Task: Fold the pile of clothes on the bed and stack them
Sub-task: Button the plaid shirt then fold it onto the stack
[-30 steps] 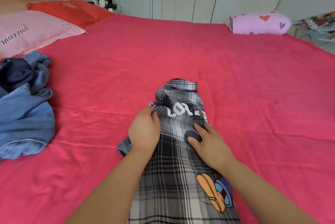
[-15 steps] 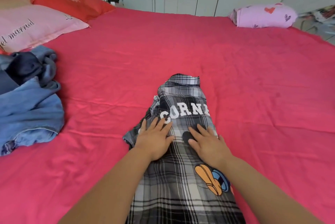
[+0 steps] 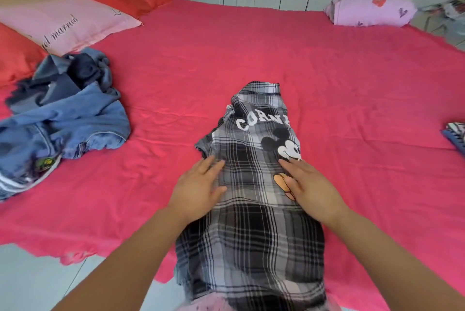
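As I watch the red bed [image 3: 352, 99], the plaid shirt [image 3: 251, 230] lies under my left hand [image 3: 198, 187] and right hand [image 3: 309, 190], both flat with straight fingers. They slid back toward me, uncovering the mouse picture [image 3: 284, 144] just past my right fingertips. I think it's smooth enough to fold.

Left hand [image 3: 198, 188] and right hand [image 3: 310, 188] lie flat, apparently pressing down.

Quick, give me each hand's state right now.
Left hand: open, fingers flat on the plaid shirt.
Right hand: open, fingers flat on the same shirt.
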Available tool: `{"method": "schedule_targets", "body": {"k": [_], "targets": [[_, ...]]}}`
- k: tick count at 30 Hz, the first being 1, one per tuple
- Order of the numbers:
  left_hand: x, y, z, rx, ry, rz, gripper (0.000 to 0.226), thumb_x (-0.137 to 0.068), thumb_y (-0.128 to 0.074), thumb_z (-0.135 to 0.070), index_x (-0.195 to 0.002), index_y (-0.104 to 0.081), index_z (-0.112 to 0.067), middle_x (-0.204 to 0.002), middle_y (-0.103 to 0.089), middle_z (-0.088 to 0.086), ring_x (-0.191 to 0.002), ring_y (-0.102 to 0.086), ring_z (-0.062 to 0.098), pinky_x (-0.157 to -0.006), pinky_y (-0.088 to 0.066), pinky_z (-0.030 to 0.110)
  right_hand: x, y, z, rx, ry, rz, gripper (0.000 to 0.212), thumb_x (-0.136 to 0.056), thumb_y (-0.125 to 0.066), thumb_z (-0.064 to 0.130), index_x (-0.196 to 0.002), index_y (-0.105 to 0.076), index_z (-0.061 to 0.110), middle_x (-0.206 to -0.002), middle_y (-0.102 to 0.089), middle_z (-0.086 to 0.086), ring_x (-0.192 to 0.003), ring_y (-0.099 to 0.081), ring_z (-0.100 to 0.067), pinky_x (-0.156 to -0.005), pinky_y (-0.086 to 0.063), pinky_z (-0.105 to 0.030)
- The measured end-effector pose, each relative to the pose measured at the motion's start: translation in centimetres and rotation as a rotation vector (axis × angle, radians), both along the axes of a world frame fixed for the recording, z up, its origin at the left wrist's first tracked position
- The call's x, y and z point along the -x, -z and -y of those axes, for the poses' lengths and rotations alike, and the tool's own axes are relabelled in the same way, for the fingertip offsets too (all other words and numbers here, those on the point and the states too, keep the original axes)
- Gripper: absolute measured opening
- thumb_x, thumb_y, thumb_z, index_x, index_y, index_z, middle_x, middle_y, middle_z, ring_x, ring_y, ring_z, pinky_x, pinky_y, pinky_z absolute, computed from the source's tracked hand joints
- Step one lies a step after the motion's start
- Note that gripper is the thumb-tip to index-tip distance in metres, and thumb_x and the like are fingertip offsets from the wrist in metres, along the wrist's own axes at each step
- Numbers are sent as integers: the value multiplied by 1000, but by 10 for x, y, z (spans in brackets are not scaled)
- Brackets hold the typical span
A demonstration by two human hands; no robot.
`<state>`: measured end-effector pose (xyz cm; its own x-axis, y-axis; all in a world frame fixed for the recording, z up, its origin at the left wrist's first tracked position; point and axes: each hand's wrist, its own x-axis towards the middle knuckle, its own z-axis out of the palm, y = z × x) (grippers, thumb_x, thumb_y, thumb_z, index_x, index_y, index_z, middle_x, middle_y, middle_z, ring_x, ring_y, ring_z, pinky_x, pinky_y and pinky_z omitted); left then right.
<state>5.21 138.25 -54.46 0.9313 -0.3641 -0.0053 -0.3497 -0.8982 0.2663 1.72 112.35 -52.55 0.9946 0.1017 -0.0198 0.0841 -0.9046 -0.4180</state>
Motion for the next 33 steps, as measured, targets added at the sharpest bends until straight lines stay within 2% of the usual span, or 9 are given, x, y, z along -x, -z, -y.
{"method": "schedule_targets", "body": {"k": [5,11,14,17,21,25,27,30,33], "targets": [[50,8,-22,179,-195,-83,75,-89,-51,-50,-148,-19,-17,-148,-33,7,-135,-31,26,-110,-29,35,65,15,19,61,6,-49,78,-85,-45,-3,-146,-18,38,-152,-25,-1,-135,-33,-22,-105,-38,-31],[75,3,-14,334,-256,-249,86,-85,-62,-41,-150,-10,-18,-147,-33,13,-131,-38,28,-103,-36,35,115,40,23,287,-102,110,114,-70,-63,-1,-144,12,45,-155,-19,-8,-135,-37,-29,-103,-42,-40],[85,-2,-17,462,-233,-312,82,-85,-66,-17,-149,-15,-22,-144,-42,5,-124,-48,25,-93,-40,25,123,41,15,423,-128,238,127,-42,-70,-10,-145,-18,43,-144,-41,-14,-125,-49,-34,-90,-49,-42],[93,-6,-25,662,-217,-372,59,-84,-64,-3,-132,-45,-32,-139,-48,0,-113,-55,19,-87,-47,21,126,26,8,450,-202,237,101,-37,-72,-8,-123,-54,45,-138,-50,-7,-124,-51,-31,-88,-50,-43],[104,-28,-33,860,-247,-446,35,-86,-56,6,-91,-70,-25,-110,-66,0,-103,-60,15,-91,-46,24,124,17,25,120,-227,159,68,-67,-57,-8,-114,-64,40,-136,-48,10,-138,-27,-16,-110,-34,-45],[109,-57,-38,1041,-306,-588,29,-86,-51,11,-88,-71,-10,-90,-72,6,-81,-67,16,-73,-54,22,131,-12,34,-221,-264,93,27,-79,-65,49,-104,-62,56,-117,-54,39,-128,-39,9,-110,-31,-20],[105,-70,-38,1084,-318,-626,27,-86,-49,11,-91,-69,-7,-86,-72,8,-71,-68,13,-64,-54,21,130,-34,29,-374,-259,63,24,-80,-66,45,-103,-65,49,-111,-64,28,-114,-54,6,-101,-36,-13],[86,-93,-35,1219,-374,-634,29,-86,-44,14,-93,-66,-3,-87,-71,15,-67,-68,18,-60,-57,23,110,-61,31,-563,-156,-24,31,-71,-78,9,-89,-74,34,-95,-73,10,-90,-67,-3,-86,-52,-25],[53,-116,-28,1317,-414,-599,35,-86,-36,15,-94,-65,-2,-89,-69,19,-71,-65,24,-62,-57,28,75,-89,30,-768,-108,-68,43,-33,-86,52,-72,-77,33,-76,-73,8,-71,-66,-1,-68,-54,-22]]}}
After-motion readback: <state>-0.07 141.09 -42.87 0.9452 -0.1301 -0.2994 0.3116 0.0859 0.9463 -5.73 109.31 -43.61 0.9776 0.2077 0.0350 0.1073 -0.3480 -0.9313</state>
